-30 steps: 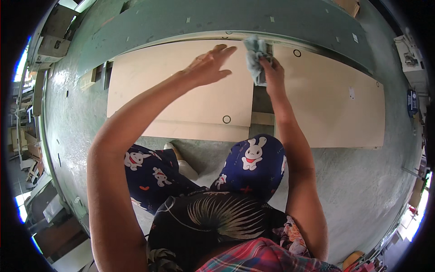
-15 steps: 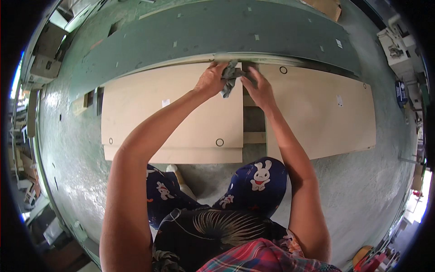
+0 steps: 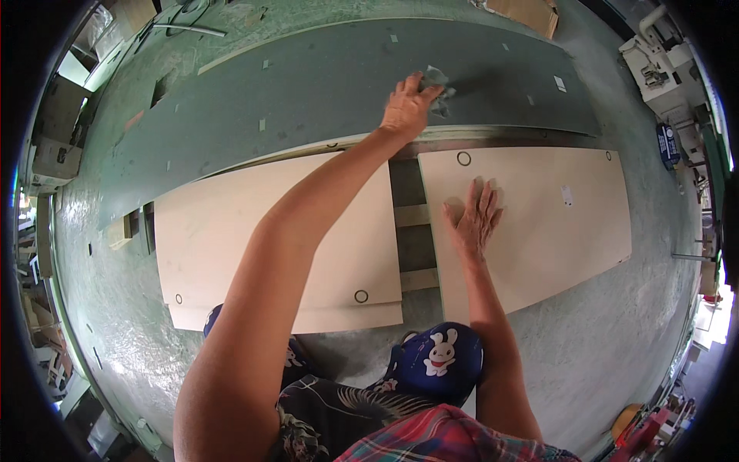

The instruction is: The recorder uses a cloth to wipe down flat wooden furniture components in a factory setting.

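My left hand (image 3: 408, 110) reaches far forward, closed on a crumpled grey-green cloth (image 3: 436, 88). The cloth lies against the long dark green board (image 3: 331, 88), which has small pale stickers on it. With fingers spread, my right hand (image 3: 475, 219) rests flat on the right beige panel (image 3: 550, 231). The left beige panel (image 3: 254, 239) lies beside it across a gap, partly hidden by my left forearm. Both beige panels bear black rings near their corners.
Wooden crosspieces (image 3: 412, 215) show in the gap between the panels. A cardboard piece (image 3: 526, 15) lies at the far right, and a pale machine (image 3: 654, 65) stands at the right. Boxes (image 3: 58, 158) line the left edge. A grey-green floor (image 3: 577, 339) surrounds the boards.
My left hand has carried the cloth forward and right onto the dark green board. My right hand has come away from the cloth, back toward me, and spread on the right panel.
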`<state>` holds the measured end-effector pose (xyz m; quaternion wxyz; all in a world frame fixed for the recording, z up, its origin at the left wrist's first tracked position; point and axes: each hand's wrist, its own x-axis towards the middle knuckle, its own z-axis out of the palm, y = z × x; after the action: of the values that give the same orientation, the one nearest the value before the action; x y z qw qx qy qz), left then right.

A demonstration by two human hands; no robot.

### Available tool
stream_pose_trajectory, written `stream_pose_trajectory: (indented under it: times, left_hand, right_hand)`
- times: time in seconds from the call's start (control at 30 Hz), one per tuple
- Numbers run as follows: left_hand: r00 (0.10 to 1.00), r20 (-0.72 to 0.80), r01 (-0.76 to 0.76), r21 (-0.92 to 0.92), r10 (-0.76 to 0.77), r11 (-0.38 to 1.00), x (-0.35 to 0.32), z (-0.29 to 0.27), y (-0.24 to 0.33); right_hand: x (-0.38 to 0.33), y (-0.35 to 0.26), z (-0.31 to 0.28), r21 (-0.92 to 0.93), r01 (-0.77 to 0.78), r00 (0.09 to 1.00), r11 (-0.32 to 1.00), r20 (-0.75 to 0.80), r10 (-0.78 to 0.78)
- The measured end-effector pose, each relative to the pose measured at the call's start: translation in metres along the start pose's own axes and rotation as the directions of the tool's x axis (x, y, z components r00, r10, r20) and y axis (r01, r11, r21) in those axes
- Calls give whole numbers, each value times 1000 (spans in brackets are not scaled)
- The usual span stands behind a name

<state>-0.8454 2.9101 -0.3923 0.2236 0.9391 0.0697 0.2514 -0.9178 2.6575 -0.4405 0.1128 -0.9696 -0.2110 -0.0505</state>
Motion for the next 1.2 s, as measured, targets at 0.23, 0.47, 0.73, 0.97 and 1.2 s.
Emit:
stream_pose_trajectory:
  times: [0.23,0.47,0.73,0.97,1.2]
  left_hand:
    - [949,304,-87,2,83,996,28,68,29]
    - [912,410,-61,105,13,993,13,80,2]
    - [989,144,-31,340,-20,940,-77,-17,-192]
    - [686,-166,689,-166,-708,706,-291,-296,-408]
    - [821,-496,472,308,-284,826,-149,-239,-329]
  right_hand:
    - [3,1,-9,-4,-66,994,998,85,66]
    - [5,-4,-11,4,-56,996,998,71,56]
    - [2,17,-4,-40,-51,998,998,22,52]
    - [4,-8,-7,-4,-34,999,999,19,34]
    - [3,-4,-6,-51,-30,1000,998,0,30]
